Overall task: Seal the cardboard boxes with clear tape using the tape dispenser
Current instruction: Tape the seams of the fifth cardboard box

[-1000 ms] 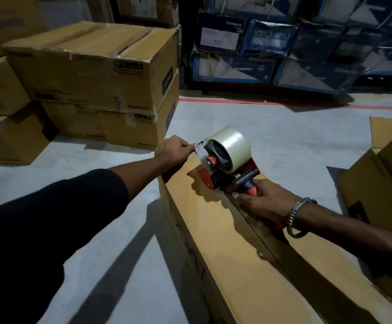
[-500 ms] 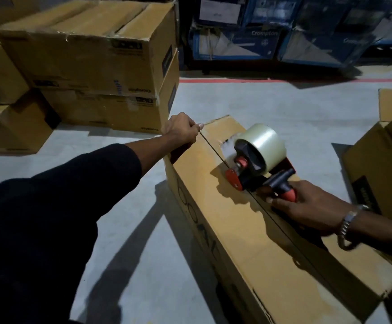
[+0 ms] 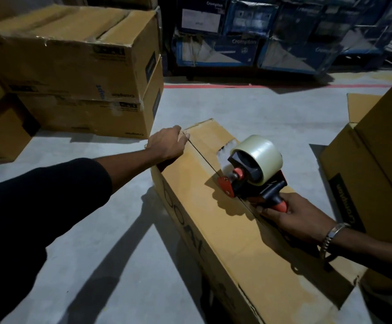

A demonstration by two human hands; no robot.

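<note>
The dispenser has slid back along the seam, away from the left hand toward the person, so a stretch of tape now seems laid from the far edge; the box is only partly sealed. The left fingers curl over that far edge, pinning the tape end. The right hand grips the handle. Matte, creased cardboard; a glossy clear roll on a hard red-and-black frame.

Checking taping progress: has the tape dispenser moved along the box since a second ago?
Yes. The tape dispenser has slid toward the person, away from the box's far end.
</note>
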